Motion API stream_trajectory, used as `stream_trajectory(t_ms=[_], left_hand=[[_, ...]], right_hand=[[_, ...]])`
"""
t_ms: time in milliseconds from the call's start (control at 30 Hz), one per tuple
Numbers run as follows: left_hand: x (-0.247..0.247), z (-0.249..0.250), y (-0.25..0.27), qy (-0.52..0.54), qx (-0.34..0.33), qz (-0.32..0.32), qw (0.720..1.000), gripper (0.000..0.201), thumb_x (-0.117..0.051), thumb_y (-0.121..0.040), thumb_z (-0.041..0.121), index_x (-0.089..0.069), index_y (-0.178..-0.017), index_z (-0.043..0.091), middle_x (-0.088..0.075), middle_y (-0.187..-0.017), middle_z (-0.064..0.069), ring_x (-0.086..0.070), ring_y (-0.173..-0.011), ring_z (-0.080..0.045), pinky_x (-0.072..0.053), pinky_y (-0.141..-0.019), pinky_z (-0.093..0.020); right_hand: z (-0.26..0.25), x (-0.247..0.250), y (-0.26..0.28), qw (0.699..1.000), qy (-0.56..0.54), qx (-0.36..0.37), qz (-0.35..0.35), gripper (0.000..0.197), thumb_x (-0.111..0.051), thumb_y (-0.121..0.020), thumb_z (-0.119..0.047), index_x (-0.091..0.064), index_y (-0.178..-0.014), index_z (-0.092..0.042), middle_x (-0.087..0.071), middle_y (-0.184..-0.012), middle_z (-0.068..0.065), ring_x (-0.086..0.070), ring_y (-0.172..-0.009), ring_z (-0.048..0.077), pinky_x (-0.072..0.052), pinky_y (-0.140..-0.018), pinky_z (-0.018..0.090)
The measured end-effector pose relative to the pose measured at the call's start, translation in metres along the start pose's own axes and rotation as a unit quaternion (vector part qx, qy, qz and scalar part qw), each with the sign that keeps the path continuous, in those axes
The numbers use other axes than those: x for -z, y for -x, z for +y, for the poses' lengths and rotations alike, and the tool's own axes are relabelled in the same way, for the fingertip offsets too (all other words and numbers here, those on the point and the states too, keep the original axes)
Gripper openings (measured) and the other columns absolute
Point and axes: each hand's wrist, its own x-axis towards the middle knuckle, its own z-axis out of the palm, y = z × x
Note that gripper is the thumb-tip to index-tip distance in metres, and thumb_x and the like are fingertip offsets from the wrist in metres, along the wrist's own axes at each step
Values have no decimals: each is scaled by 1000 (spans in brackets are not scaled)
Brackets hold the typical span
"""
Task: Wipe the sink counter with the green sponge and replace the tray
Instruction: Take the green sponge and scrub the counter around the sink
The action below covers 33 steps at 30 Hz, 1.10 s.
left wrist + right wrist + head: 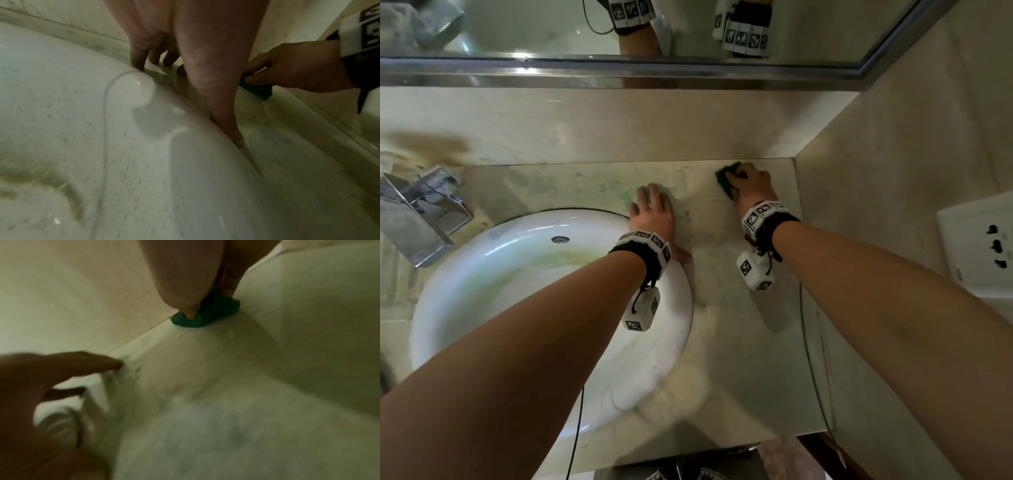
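Observation:
My right hand grips the green sponge and presses it on the marble counter near the back right corner, close to the back wall. The right wrist view shows the sponge squeezed under my fingers. My left hand lies flat on the counter beside the white sink, fingers straight, thumb along the rim. In the left wrist view its fingers touch the counter at the basin rim, with the sponge beyond. No tray is in sight.
A metal faucet stands at the sink's left. A mirror with a steel frame runs above the backsplash. The right side wall carries a white socket plate. The counter's front edge is near the bottom.

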Motion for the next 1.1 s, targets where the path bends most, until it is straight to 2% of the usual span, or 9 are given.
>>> stream_trajectory(t_ms=[167,233,333,400,567,700,800,934,1100], left_hand=[[0,0,-1,-5,2,-5,1000,145,-75,-55,74,5,-152,1,9,-158,-23,7,-145,-44,-11,-119,-54],[1,1,-1,-7,4,-7,1000,145,-75,-54,74,5,-152,2,8,-158,-22,6,-145,-44,-12,-119,-54],[2,1,-1,-5,5,-3,1000,144,-77,-54,72,3,-152,2,7,-159,-22,5,-146,-43,-12,-119,-53],[1,0,0,0,5,1,1000,145,-77,-54,72,2,-152,2,6,-159,-22,5,-146,-43,-12,-119,-53],[1,0,2,7,3,19,1000,144,-79,-49,72,-4,-152,4,2,-158,-20,2,-146,-42,-14,-119,-52],[6,-3,4,13,-7,24,1000,133,-79,-52,70,-16,-150,6,-11,-155,-18,-10,-143,-39,-24,-116,-51],[11,-10,10,22,-8,46,999,117,-80,-52,67,-30,-143,11,-28,-146,-14,-27,-135,-35,-34,-107,-52],[12,-27,22,44,14,68,997,112,-78,-55,69,-33,-141,13,-31,-146,-10,-29,-135,-33,-36,-105,-52],[14,-62,24,56,28,78,995,110,-74,-60,70,-31,-145,15,-30,-149,-9,-28,-137,-32,-36,-107,-51]], right_hand=[[-37,-13,10,996,18,91,-6,50,-48,-92,-8,-42,-140,-22,-32,-142,9,-35,-127,31,-39,-105,35],[-38,-22,17,989,51,139,-21,45,-49,-94,-19,-44,-138,-26,-34,-141,7,-37,-124,29,-39,-102,32],[-33,-32,33,983,67,170,-19,37,-50,-92,-47,-49,-126,-33,-41,-130,6,-50,-106,23,-41,-89,27],[-25,-37,44,976,99,193,-33,42,-48,-92,-40,-45,-134,-36,-39,-139,5,-43,-120,29,-45,-94,34],[-13,-32,63,981,92,159,-57,53,-52,-92,-16,-42,-139,-38,-34,-148,-2,-29,-132,32,-49,-93,39],[-19,-27,62,987,67,127,-74,44,-52,-92,-27,-46,-135,-37,-41,-140,1,-37,-127,30,-48,-92,38],[-23,-27,62,984,90,145,-47,46,-55,-89,-16,-53,-132,-33,-48,-135,1,-38,-124,32,-42,-93,40],[-29,-27,59,982,110,150,-23,49,-56,-86,-8,-57,-129,-31,-50,-134,2,-36,-123,34,-37,-96,39],[-37,-28,60,992,63,95,-49,49,-50,-90,-2,-55,-133,-26,-47,-135,4,-34,-123,36,-38,-103,39]])
